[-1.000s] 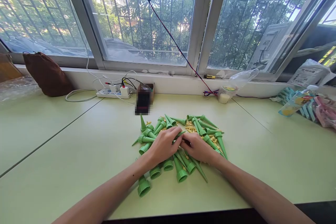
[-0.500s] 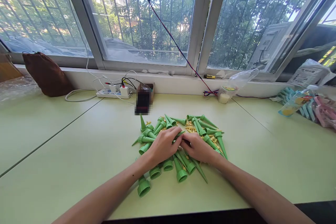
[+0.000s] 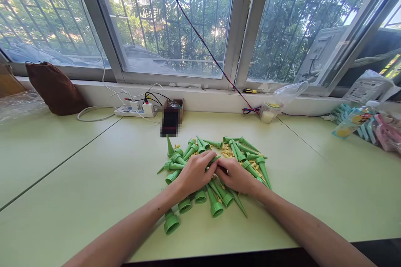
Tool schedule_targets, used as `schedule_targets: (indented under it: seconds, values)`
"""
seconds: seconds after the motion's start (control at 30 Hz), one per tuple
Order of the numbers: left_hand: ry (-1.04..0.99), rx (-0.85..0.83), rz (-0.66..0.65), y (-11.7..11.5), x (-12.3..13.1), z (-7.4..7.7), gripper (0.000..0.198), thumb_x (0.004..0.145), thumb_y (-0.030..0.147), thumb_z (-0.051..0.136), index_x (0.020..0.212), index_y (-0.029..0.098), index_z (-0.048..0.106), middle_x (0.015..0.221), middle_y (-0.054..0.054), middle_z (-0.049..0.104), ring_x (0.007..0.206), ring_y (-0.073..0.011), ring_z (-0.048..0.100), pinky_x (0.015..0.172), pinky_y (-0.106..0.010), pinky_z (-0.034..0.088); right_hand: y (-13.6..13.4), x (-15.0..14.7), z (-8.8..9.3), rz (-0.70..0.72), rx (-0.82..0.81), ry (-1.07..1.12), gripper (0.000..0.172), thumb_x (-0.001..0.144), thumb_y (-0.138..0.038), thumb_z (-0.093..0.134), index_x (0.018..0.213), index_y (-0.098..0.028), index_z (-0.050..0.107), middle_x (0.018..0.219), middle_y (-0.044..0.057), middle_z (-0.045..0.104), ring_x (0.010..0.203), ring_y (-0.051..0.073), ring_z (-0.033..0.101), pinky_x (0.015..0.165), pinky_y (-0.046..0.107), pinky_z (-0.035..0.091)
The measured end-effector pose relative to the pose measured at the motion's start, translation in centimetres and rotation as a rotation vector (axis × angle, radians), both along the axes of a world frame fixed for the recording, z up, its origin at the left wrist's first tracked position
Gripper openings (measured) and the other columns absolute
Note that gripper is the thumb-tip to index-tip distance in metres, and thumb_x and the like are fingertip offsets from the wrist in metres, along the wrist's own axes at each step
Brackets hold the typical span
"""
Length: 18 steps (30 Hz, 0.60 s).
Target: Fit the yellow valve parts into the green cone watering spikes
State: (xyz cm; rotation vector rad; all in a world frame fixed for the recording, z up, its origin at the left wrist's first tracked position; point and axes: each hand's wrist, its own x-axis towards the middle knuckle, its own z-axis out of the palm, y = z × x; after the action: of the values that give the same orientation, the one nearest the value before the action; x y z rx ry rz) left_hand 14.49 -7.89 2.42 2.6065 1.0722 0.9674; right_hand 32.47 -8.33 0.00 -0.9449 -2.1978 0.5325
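Note:
My left hand (image 3: pixel 197 171) is closed around a green plastic spike (image 3: pixel 214 159), whose tip pokes out beyond its fingers. My right hand (image 3: pixel 234 175) meets it, its fingers pinched together at the left fingertips; what they hold, if anything, is hidden. Around and beneath both hands lies a pile of green cone-shaped spikes with ribbed, open caps, such as the one nearest the front (image 3: pixel 171 222). Small yellow pieces (image 3: pixel 228 151) are scattered among the spikes, mostly behind and to the right of my hands.
Along the window side of the pale green table (image 3: pixel 78 200) stand a brown bag (image 3: pixel 54 89), a white power strip (image 3: pixel 125 112) with cables, a small box (image 3: pixel 178 110) and a jar (image 3: pixel 270 112) in plastic. Bagged teal and pink items (image 3: pixel 388 131) lie at the far right.

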Motion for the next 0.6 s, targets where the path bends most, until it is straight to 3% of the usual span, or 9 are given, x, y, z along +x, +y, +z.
schedule_targets:
  seconds: [0.6]
  values:
    - [0.017, -0.014, 0.004, -0.11, 0.15, 0.22, 0.015, 0.094, 0.019, 0.043, 0.080, 0.021, 0.044, 0.076, -0.001, 0.055, 0.069, -0.0174, 0.053, 0.064, -0.029, 0.040, 0.14, 0.14, -0.25, -0.016, -0.007, -0.015, 0.021, 0.086, -0.011, 0.054, 0.069, -0.019, 0.043, 0.064, -0.003, 0.050, 0.058, 0.012, 0.041, 0.057, 0.024, 0.032]
